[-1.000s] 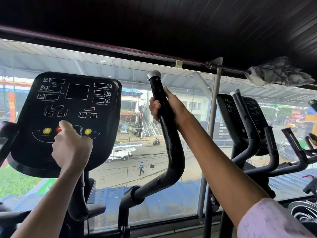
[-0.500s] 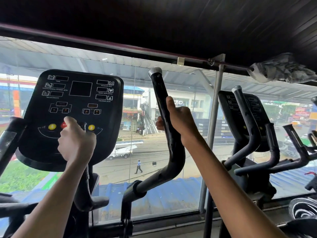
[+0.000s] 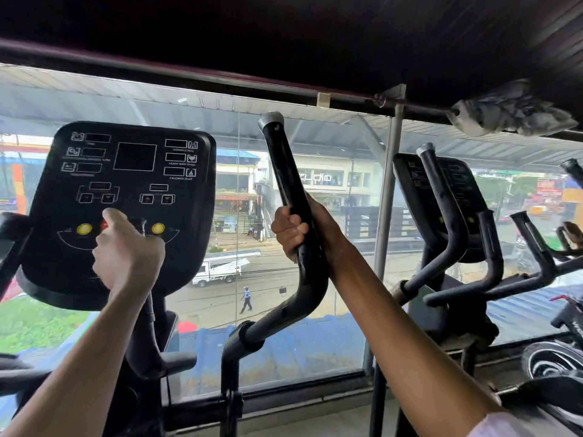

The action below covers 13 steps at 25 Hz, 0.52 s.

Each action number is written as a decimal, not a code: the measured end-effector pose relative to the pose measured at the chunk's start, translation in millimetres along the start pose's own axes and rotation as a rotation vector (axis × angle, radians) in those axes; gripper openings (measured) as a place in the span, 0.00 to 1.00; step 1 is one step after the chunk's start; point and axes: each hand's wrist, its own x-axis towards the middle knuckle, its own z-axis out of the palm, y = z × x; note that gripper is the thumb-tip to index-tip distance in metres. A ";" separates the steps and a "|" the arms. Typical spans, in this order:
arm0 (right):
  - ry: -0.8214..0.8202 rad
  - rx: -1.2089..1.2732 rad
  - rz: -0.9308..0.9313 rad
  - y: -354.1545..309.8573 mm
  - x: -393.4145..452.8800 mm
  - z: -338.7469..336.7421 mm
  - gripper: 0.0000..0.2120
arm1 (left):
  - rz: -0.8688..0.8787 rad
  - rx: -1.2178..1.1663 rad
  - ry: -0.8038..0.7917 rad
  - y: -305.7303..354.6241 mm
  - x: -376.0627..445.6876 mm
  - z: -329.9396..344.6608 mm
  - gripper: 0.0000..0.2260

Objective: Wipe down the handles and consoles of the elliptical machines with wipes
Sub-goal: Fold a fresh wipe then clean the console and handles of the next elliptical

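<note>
While the right hand (image 3: 303,228) was wrapped round the long black handle (image 3: 293,197) of the nearest elliptical, fingers curled about its middle stretch just above the bend, no wipe could be made out inside the grip — it may have been hidden in the palm, but that could not be told. The handle stood upright with its grey cap at the top, between the console (image 3: 126,190) and the next machine's handle (image 3: 441,197). The step in hand looked to be the wiping of this handle along its length; much of the job seemed left, since the further machine showed no hand on it. The next move would call for a firm, sliding grip down through the bend, turning round the tube to reach its far side.

The left hand (image 3: 126,250) was closed round a short dark grip (image 3: 140,228) in front of the console's lower edge, beside the yellow buttons (image 3: 157,228) — steadying, by the look of it.

Of containers, none for wipes was in view. A crumpled grey cloth (image 3: 517,111) sat bundled on the rail (image 3: 220,82) above the window.
</note>
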 end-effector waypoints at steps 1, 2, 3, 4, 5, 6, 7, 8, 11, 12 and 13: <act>0.071 -0.033 -0.047 7.1 -9.2 4.1 0.37 | 0.006 0.002 0.000 0.1 0.1 0.2 0.17; 0.181 -0.108 -0.131 17.1 -19.9 8.2 0.34 | 0.010 0.006 0.005 0.0 -0.1 0.6 0.17; 0.295 -0.207 -0.231 29.3 -31.8 14.6 0.33 | 0.011 0.011 0.011 -0.2 -1.1 0.6 0.17; 0.405 -0.307 -0.344 40.8 -39.7 20.4 0.31 | 0.015 0.014 0.013 -0.8 -1.6 0.8 0.16; 0.518 -0.401 -0.452 48.8 -42.4 25.0 0.31 | 0.017 0.016 0.012 -1.2 -2.2 0.7 0.16; 0.632 -0.479 -0.540 52.3 -40.1 27.2 0.30 | 0.015 0.019 0.012 -1.2 -2.7 0.2 0.16; 0.720 -0.527 -0.598 51.6 -36.1 29.0 0.28 | 0.013 0.022 0.013 -0.3 -3.1 -0.1 0.17; 0.769 -0.538 -0.620 47.7 -31.7 29.8 0.28 | 0.009 0.024 0.015 0.2 -3.3 -0.1 0.17; 0.573 -0.299 -0.429 26.0 -27.7 30.8 0.30 | 0.009 0.025 0.025 1.3 -3.5 1.5 0.17; 0.489 -0.213 -0.345 23.8 -28.6 29.3 0.30 | 0.008 0.026 0.029 1.1 -3.7 1.9 0.17; 0.429 -0.189 -0.293 24.5 -29.8 26.4 0.30 | 0.005 0.029 0.032 1.4 -4.0 1.9 0.17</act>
